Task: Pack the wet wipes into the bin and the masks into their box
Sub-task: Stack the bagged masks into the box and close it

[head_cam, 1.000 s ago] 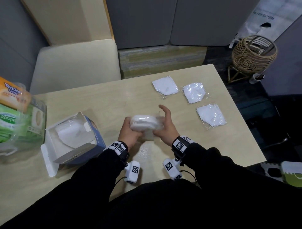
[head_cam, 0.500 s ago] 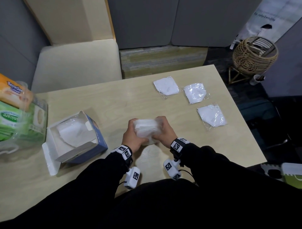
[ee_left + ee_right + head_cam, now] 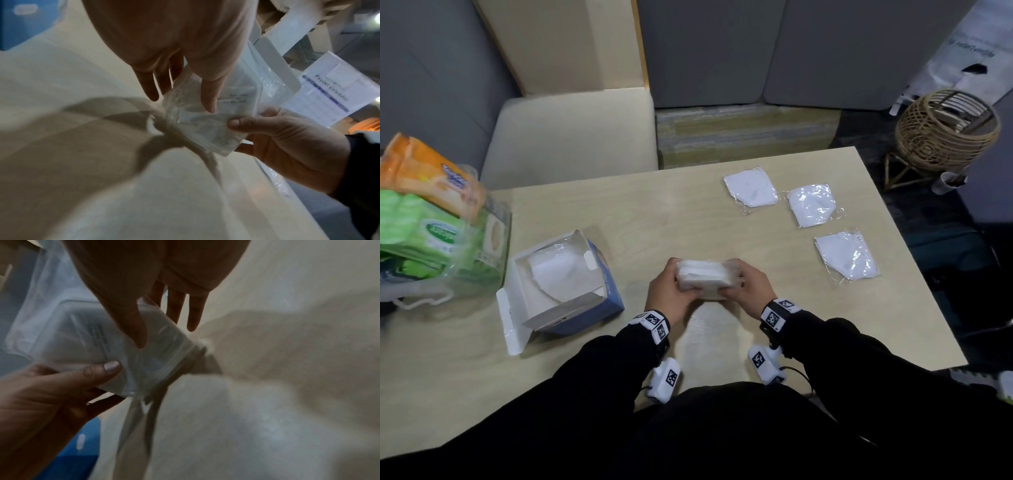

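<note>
A stack of white masks in clear wrappers [image 3: 705, 278] is held edge-down near the table's front middle. My left hand [image 3: 669, 294] grips its left end and my right hand [image 3: 751, 287] grips its right end. In the left wrist view my left hand [image 3: 180, 100] has its thumb across the mask stack [image 3: 205, 126]. The right wrist view shows my right hand [image 3: 162, 335] on the mask stack [image 3: 86, 344], whose lower corner seems to touch the table. The open blue mask box [image 3: 606, 291] on the left holds masks. Three wrapped masks [image 3: 751, 186] [image 3: 811, 205] [image 3: 846, 255] lie at the right.
A clear bin [image 3: 493, 240] at the left table edge holds green wet wipes [image 3: 421, 233] and an orange pack [image 3: 428, 174]. A cream chair [image 3: 571, 133] stands behind the table [image 3: 654, 212]. A wicker basket [image 3: 945, 130] sits on the floor at the right.
My right hand's fingers, straight a second ago, have curled round the stack's end. The stack has come down a little and nearer to me.
</note>
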The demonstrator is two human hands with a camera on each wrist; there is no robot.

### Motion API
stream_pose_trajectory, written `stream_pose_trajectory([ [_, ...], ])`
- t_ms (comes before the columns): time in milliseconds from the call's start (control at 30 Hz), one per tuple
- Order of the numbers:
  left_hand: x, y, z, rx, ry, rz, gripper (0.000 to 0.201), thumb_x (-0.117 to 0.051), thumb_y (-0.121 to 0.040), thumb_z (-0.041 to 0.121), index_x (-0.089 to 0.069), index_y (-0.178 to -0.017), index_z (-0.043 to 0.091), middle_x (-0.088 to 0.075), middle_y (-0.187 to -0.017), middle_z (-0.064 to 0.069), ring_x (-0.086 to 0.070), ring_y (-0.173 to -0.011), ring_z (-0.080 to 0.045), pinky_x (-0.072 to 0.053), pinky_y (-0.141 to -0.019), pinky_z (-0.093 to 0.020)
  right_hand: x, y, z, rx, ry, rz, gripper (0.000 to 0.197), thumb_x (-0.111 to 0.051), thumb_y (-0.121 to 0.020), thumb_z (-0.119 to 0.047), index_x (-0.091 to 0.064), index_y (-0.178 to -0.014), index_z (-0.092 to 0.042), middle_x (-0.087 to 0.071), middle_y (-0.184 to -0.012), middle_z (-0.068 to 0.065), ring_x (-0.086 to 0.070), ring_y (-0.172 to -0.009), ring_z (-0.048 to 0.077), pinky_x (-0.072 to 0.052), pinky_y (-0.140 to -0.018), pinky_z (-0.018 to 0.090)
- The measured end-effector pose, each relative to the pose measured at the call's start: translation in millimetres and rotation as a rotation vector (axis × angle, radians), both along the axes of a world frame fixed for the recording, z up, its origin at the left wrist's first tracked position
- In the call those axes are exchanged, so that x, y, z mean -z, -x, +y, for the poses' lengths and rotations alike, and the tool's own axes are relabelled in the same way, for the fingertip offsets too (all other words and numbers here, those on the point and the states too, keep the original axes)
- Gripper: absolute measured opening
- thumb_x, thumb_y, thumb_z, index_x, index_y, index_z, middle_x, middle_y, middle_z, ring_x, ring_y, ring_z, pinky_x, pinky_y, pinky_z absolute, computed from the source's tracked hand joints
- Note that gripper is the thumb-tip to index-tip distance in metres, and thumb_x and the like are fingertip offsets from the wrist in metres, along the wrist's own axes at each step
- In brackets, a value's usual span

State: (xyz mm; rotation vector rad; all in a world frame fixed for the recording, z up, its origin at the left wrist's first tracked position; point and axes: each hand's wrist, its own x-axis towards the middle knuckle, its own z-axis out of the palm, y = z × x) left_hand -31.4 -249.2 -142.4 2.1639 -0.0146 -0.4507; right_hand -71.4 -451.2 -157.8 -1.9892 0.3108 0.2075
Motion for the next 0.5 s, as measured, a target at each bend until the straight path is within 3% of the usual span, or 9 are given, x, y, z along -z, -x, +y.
stream_pose_trajectory([
  [67,-16.9,-2.5,0.0,-0.022,0.034,-0.022,0.054,-0.088,-0.064,0.033,-0.056,-0.107,0.037,-0.074,-0.096,0.011,-0.072,-0.090,-0.015,-0.059,-0.084,-0.037,-11.8,-10.8,-1.6,0.000,0.018,-0.034,0.052,-0.085,-0.073,-0.005,-0.066,-0.109,-0.037,-0.073,-0.101,-0.009,-0.067,-0.094,0.014,-0.049,-0.082,0.027],
  [200,-79.2,-19.7,10.5,-0.078,0.081,-0.151,0.054,-0.090,-0.067,0.029,-0.055,-0.109,0.026,-0.071,-0.099,0.005,-0.069,-0.095,-0.021,-0.057,-0.081,-0.037,-67.9,-43.3,0.3,-0.027,-0.004,-0.144,0.054,-0.088,-0.072,-0.004,-0.066,-0.101,-0.043,-0.074,-0.097,-0.010,-0.069,-0.090,0.009,-0.055,-0.082,0.030],
  [300,-143.5,-30.5,46.1,-0.074,0.138,-0.301,0.063,-0.090,-0.071,0.022,-0.054,-0.122,0.030,-0.069,-0.110,0.008,-0.068,-0.099,-0.016,-0.058,-0.083,-0.031,-132.9,-70.6,19.5,-0.195,-0.049,-0.237,0.053,-0.086,-0.074,0.002,-0.065,-0.099,-0.040,-0.071,-0.092,-0.017,-0.065,-0.081,-0.007,-0.052,-0.078,0.021],
  [367,-186.1,-35.1,80.7,-0.047,0.156,-0.386,0.066,-0.090,-0.071,0.019,-0.054,-0.125,0.034,-0.069,-0.111,0.011,-0.069,-0.100,-0.012,-0.058,-0.084,-0.025,-170.5,-87.5,43.3,-0.306,-0.069,-0.296,0.048,-0.087,-0.074,-0.003,-0.067,-0.103,-0.035,-0.074,-0.095,-0.013,-0.068,-0.084,-0.002,-0.053,-0.079,0.021],
  [500,-229.8,-50.8,165.4,-0.047,0.080,-0.366,0.059,-0.093,-0.068,0.029,-0.060,-0.117,0.030,-0.072,-0.107,0.006,-0.071,-0.098,-0.019,-0.059,-0.090,-0.040,-203.5,-121.2,108.4,-0.476,-0.071,-0.332,0.046,-0.090,-0.071,-0.019,-0.069,-0.106,-0.040,-0.078,-0.103,-0.004,-0.074,-0.096,0.017,-0.058,-0.086,0.034],
])
